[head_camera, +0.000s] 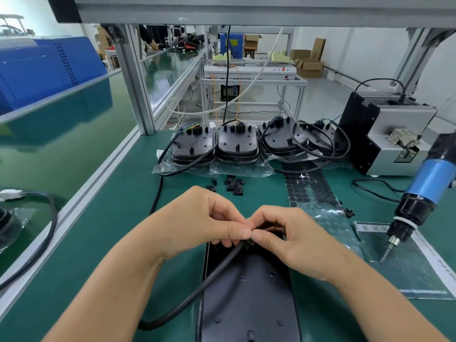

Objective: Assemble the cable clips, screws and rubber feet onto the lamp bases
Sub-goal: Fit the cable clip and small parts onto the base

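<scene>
- Lamp base [249, 299] lies underside-up on the table [103, 243], nearest the viewer; its black cable [197, 287] runs off its left edge.
- Left hand [197, 223] and right hand [293, 240] meet over the far end of that base, fingers curled, thumbs tip to tip, pinching a small dark part where the cable enters. Probably a cable clip; too hidden to be sure.
- Judgement: early stage, clip being seated on this base, no screws or rubber feet visible on it yet.
- Loose cable clips [233, 183] lie just beyond the hands, so stock remains.
- Sheet of rubber feet [311, 188] sits right of the clips, mostly full.
- Electric screwdriver [417, 206] hangs right of the base, not held.
- Stacked lamp bases [238, 144] wait in bags at the far side of the table; whether they are finished I cannot tell.
- Screw feeder [392, 137] stands right of the stacks.
</scene>
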`<state>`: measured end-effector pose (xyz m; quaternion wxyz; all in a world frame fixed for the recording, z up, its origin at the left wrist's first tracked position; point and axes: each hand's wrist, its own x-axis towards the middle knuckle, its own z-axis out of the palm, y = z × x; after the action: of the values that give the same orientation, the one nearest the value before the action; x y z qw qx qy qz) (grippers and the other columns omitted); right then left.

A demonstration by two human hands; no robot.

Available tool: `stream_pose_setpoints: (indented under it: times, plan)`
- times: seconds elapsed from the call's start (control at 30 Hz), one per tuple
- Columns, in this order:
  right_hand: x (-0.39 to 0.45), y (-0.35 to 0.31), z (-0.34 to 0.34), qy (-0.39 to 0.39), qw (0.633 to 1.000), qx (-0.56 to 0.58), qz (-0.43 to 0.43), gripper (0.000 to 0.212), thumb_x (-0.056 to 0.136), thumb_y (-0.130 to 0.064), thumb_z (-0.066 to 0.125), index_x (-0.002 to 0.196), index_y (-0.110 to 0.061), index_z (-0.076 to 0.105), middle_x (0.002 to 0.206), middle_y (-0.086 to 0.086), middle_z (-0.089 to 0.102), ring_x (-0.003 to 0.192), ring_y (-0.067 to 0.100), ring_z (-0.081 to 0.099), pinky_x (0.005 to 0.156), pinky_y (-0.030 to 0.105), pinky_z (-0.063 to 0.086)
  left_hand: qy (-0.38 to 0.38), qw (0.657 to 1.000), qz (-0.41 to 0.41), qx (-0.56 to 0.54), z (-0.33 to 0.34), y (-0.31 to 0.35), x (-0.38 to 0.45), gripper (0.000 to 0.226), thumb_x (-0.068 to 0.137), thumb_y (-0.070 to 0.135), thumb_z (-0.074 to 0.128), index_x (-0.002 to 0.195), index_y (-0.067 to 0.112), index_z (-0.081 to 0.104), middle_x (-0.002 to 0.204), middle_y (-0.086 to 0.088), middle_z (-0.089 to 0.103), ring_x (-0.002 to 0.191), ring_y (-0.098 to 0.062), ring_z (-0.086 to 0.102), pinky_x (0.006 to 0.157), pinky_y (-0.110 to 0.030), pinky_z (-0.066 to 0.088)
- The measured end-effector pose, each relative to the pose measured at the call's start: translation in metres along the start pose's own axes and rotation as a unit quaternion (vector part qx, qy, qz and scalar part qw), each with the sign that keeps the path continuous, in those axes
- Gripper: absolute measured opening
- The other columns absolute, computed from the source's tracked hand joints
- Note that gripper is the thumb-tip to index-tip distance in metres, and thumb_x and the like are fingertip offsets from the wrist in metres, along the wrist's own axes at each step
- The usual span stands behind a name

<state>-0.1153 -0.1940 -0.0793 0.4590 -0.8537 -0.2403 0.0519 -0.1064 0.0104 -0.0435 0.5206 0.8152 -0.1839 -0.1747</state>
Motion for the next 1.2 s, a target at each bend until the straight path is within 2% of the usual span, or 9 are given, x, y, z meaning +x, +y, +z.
stream_pose_setpoints:
  times: [0.13, 0.27, 0.4, 0.6, 0.77, 0.93, 1.03, 1.13, 1.2]
  plan:
    - [-0.001, -0.001, 0.006, 0.024, 0.999, -0.019, -0.016, 0.005, 0.091, -0.017, 0.065, 0.09, -0.021, 0.067, 0.086, -0.01, 0.07, 0.087, 0.009, 0.066, 0.085, 0.034, 0.052, 0.059, 0.995, 0.005, 0.084, 0.007, 0.003, -0.003, 0.021, 0.067, 0.035, 0.085, 0.071, 0.02, 0.072, 0.063, -0.003, 0.071, 0.055, -0.008, 0.06, 0.059, -0.018, 0.047]
    - [-0.001, -0.001, 0.013, 0.05, 0.998, -0.025, -0.024, 0.007, 0.09, -0.019, 0.061, 0.087, -0.025, 0.063, 0.086, -0.012, 0.068, 0.086, 0.006, 0.064, 0.082, 0.032, 0.051, 0.058, 0.988, 0.011, 0.144, 0.005, 0.007, -0.018, 0.018, 0.066, 0.03, 0.086, 0.08, 0.027, 0.074, 0.072, 0.011, 0.073, 0.064, -0.002, 0.067, 0.065, -0.014, 0.053]
    - [0.001, 0.001, 0.013, 0.046, 0.999, 0.0, -0.013, 0.007, 0.092, -0.017, 0.062, 0.087, -0.022, 0.062, 0.085, -0.008, 0.067, 0.085, 0.009, 0.063, 0.082, 0.033, 0.05, 0.095, 0.966, 0.028, 0.237, 0.004, 0.009, -0.017, 0.009, 0.076, 0.019, 0.077, 0.08, 0.027, 0.074, 0.07, 0.017, 0.071, 0.065, 0.003, 0.064, 0.063, -0.01, 0.048]
    - [0.002, 0.002, 0.015, 0.07, 0.998, 0.001, 0.003, 0.009, 0.089, -0.022, 0.062, 0.082, -0.023, 0.057, 0.083, -0.005, 0.065, 0.08, 0.013, 0.061, 0.078, 0.036, 0.05, 0.088, 0.976, 0.032, 0.195, -0.001, 0.004, -0.007, 0.007, 0.076, 0.015, 0.077, 0.075, 0.022, 0.077, 0.071, 0.011, 0.071, 0.064, -0.001, 0.062, 0.059, -0.011, 0.045]
    - [0.004, 0.003, 0.018, 0.088, 0.996, 0.0, 0.01, 0.012, 0.087, -0.022, 0.063, 0.079, -0.027, 0.055, 0.078, -0.009, 0.062, 0.074, 0.008, 0.057, 0.07, 0.027, 0.049, 0.081, 0.981, 0.033, 0.173, 0.005, -0.001, 0.001, 0.006, 0.076, 0.011, 0.076, 0.073, 0.016, 0.075, 0.068, 0.008, 0.071, 0.055, 0.003, 0.057, 0.055, -0.008, 0.041]
    - [0.004, 0.002, 0.016, 0.078, 0.997, 0.007, 0.008, 0.012, 0.087, -0.019, 0.063, 0.08, -0.025, 0.056, 0.079, -0.006, 0.063, 0.073, 0.009, 0.057, 0.066, 0.022, 0.047, 0.072, 0.986, 0.033, 0.149, 0.003, -0.006, 0.002, 0.007, 0.078, 0.011, 0.076, 0.074, 0.017, 0.075, 0.071, 0.004, 0.073, 0.059, -0.001, 0.061, 0.058, -0.013, 0.047]
    - [0.005, 0.001, 0.014, 0.059, 0.998, 0.017, 0.005, 0.011, 0.087, -0.016, 0.064, 0.082, -0.023, 0.057, 0.08, -0.005, 0.065, 0.072, 0.009, 0.057, 0.066, 0.018, 0.047, 0.061, 0.985, 0.04, 0.155, 0.003, -0.012, 0.001, 0.011, 0.08, 0.011, 0.074, 0.076, 0.021, 0.073, 0.073, 0.005, 0.072, 0.061, 0.0, 0.06, 0.06, -0.012, 0.045]
    - [0.004, 0.001, 0.014, 0.047, 0.999, 0.019, -0.005, 0.01, 0.087, -0.016, 0.064, 0.083, -0.023, 0.059, 0.08, -0.005, 0.065, 0.07, 0.005, 0.056, 0.066, 0.017, 0.045, 0.0, 0.995, 0.022, 0.102, -0.005, -0.017, -0.001, 0.004, 0.082, 0.019, 0.075, 0.084, 0.022, 0.076, 0.081, 0.002, 0.074, 0.071, -0.004, 0.065, 0.066, -0.017, 0.051]
    - [0.004, 0.003, 0.013, 0.048, 0.998, 0.026, -0.009, 0.009, 0.088, -0.017, 0.065, 0.083, -0.022, 0.059, 0.08, -0.006, 0.066, 0.069, 0.002, 0.056, 0.066, 0.016, 0.045, 0.002, 0.999, 0.003, 0.052, -0.013, -0.019, 0.007, 0.012, 0.083, 0.029, 0.075, 0.088, 0.018, 0.076, 0.085, -0.002, 0.075, 0.074, -0.006, 0.066, 0.068, -0.02, 0.053]
